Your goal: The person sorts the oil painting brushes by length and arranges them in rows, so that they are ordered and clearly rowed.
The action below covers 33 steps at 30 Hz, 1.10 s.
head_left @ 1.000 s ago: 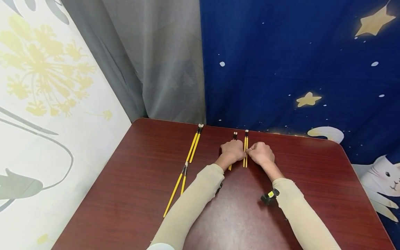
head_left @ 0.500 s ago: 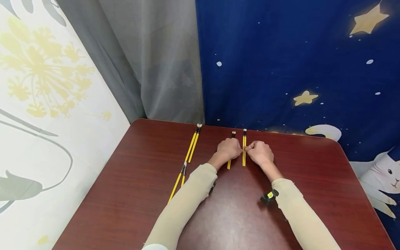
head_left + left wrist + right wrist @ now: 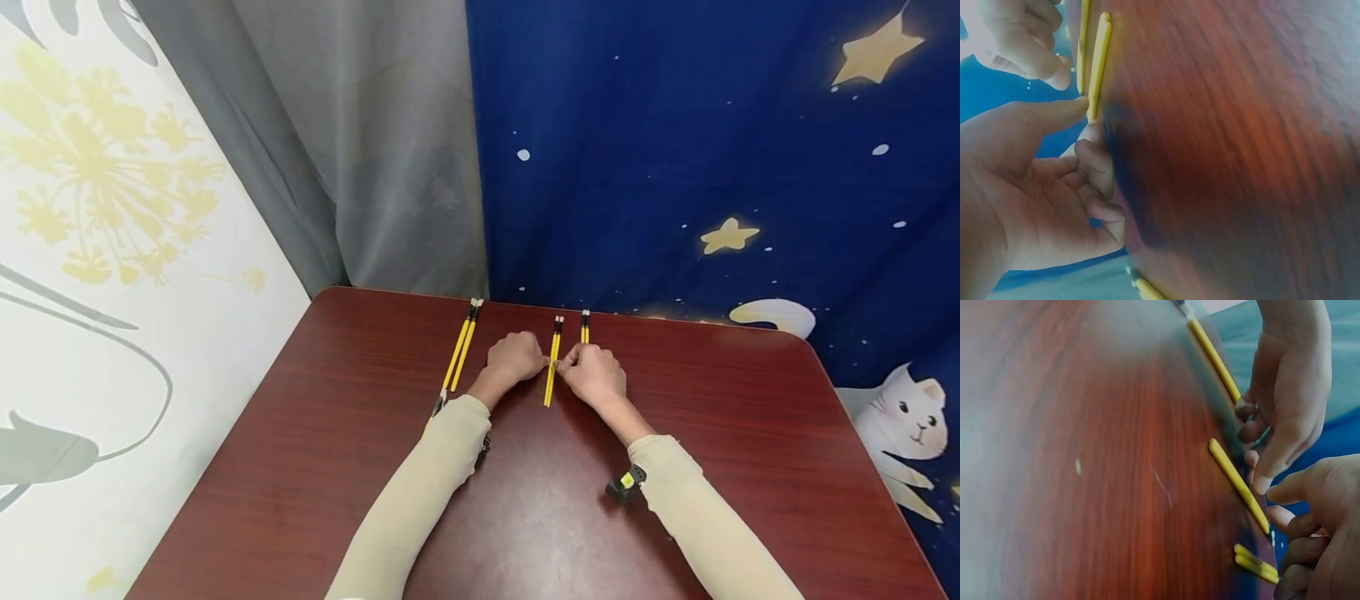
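Note:
Two slim yellow-handled paintbrushes [image 3: 551,383] with black ferrules and white tips lie side by side near the table's far edge. My left hand [image 3: 517,357] pinches them from the left, its thumb against the handles in the left wrist view. From the right, my right hand [image 3: 594,375] holds the same pair at mid-length with thumb and forefinger, other fingers curled. Another pair of paintbrushes [image 3: 585,327] lies just to the right, its lower part hidden behind my right hand. Farther left is a spread pair of paintbrushes [image 3: 461,346].
Below the left pair, more paintbrushes [image 3: 437,407] are mostly covered by my left sleeve. All lie on a reddish-brown wooden table [image 3: 300,450]. A blue star-patterned curtain [image 3: 637,167] and a grey curtain [image 3: 405,167] hang behind its far edge.
Both hands have moved left, from the rightmost pair of paintbrushes to the middle pair. The middle pair now shows between the hands; the right hand covers part of the rightmost pair.

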{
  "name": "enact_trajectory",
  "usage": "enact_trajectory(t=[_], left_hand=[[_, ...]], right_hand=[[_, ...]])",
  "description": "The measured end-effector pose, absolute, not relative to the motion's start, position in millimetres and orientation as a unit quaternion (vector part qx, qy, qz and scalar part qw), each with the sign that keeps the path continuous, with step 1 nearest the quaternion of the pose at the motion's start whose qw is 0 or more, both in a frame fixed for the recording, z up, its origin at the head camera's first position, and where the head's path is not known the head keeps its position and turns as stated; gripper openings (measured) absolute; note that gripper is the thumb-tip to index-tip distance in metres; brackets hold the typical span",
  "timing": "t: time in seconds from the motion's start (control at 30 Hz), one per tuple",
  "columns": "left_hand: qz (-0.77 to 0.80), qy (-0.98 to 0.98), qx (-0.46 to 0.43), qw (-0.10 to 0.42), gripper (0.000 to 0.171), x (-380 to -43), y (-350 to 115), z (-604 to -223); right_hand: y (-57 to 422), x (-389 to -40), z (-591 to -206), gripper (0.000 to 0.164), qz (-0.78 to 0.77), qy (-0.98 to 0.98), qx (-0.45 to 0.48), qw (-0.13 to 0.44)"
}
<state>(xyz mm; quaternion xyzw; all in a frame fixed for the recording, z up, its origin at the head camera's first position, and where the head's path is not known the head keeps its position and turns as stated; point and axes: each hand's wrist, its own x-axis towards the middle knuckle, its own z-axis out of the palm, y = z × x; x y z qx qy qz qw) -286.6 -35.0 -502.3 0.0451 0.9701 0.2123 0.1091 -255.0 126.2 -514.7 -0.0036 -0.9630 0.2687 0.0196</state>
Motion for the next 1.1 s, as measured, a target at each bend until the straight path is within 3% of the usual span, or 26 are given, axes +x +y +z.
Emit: enact_trajectory(t=[0.33,0.63,1.1], left_hand=[[0.248,0.962,0.058,0.096,0.023,-288.1,-39.9,-504.6],[0.246,0.961,0.061,0.109,0.030,-289.2,-34.1,-507.2],[0.240,0.963,0.052,0.113,0.027,-282.8,-30.4,-503.0]], right_hand=[[111.5,-249.9,-518.1,0.016,0.258,-0.966,0.013,0.014],[112.4,-249.0,-519.9,0.014,0.248,-0.969,0.015,0.014],[118.9,-246.8,-521.4,0.013,0.255,-0.967,0.018,0.001]])
